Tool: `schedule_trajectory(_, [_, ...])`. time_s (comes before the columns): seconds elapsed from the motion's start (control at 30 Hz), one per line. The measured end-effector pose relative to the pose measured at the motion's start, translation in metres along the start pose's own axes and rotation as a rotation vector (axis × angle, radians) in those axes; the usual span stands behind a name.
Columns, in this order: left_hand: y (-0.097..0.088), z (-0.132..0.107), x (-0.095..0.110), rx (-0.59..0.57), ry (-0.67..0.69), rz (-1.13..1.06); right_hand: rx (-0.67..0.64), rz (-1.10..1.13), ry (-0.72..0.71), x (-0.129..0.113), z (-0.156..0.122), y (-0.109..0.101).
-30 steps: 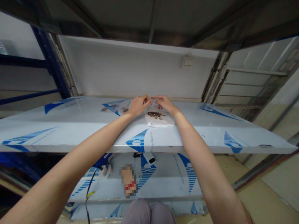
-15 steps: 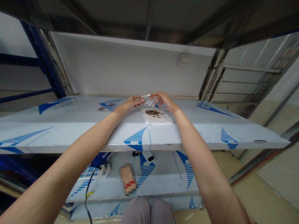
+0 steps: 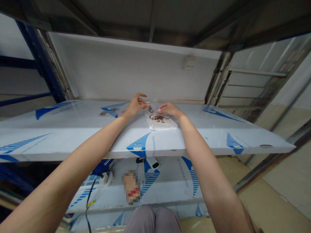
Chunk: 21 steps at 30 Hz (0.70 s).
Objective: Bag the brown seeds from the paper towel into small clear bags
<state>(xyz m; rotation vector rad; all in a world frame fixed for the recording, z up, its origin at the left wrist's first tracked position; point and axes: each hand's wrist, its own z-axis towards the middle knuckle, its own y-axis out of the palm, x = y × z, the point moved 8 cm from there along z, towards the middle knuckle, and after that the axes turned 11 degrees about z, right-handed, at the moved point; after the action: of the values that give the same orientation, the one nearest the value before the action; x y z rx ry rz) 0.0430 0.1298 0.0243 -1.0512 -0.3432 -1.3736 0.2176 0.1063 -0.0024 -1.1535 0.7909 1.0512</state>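
Between my hands is a small clear plastic bag (image 3: pixel 153 103) with some dark pieces showing through it. My left hand (image 3: pixel 137 105) pinches the bag's left side between thumb and finger. My right hand (image 3: pixel 169 109) is closed on the bag's right side, low over the pile. Just below lies a folded white cloth or paper (image 3: pixel 161 125), bearing several small dark brown pieces (image 3: pixel 159 117); their kind is too small to make out. The bag partly covers the back of the pile.
The cloth lies on a film-covered shelf (image 3: pixel 85 134) with a front edge, under a dark upper shelf (image 3: pixel 126 19). A wall switch (image 3: pixel 190 62) is behind. On the lower shelf are a pixelated object (image 3: pixel 132 187), a white device (image 3: pixel 153 163), and a power strip (image 3: pixel 105 178) with a black cable (image 3: pixel 89 200).
My right hand has come down with the bag, closer to the pile. My left hand has turned, its fingers raised. Dark pieces now show in the bag.
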Motion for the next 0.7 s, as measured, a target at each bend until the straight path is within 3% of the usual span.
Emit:
schedule_trajectory(0.2, [0.002,-0.004,0.013,-0.035,0.050,-0.063,0.024,0.019,-0.021,-0.002,-0.003,-0.005])
schedule_trajectory(0.37, [0.007,-0.004,0.007,-0.071,0.050,0.254,0.026,0.052,-0.046,-0.005,-0.003,-0.009])
schedule_trajectory(0.47, [0.017,-0.004,0.001,-0.182,0.054,0.401,0.011,0.060,-0.048,-0.005,-0.003,-0.007])
schedule_trajectory(0.7, [0.019,-0.004,-0.002,-0.235,0.057,0.409,-0.107,0.119,-0.053,-0.003,-0.002,-0.001])
